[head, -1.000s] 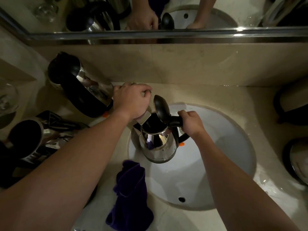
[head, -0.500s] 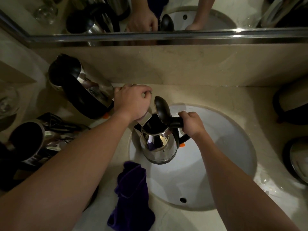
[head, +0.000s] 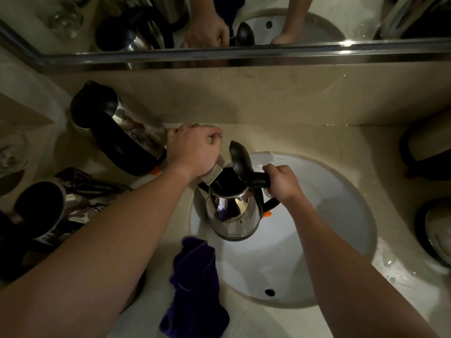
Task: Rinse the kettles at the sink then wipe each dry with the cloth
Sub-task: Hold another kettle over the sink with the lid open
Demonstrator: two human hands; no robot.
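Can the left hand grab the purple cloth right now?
Probably not right away: the left hand is curled over something hidden at the back of the sink. Once freed, nothing blocks the cloth lying on the counter near that forearm.

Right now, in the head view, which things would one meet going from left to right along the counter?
Open kettle lying at the far left → purple cloth → kettle held over the sink → right hand on its handle → dark kettle at the right edge.
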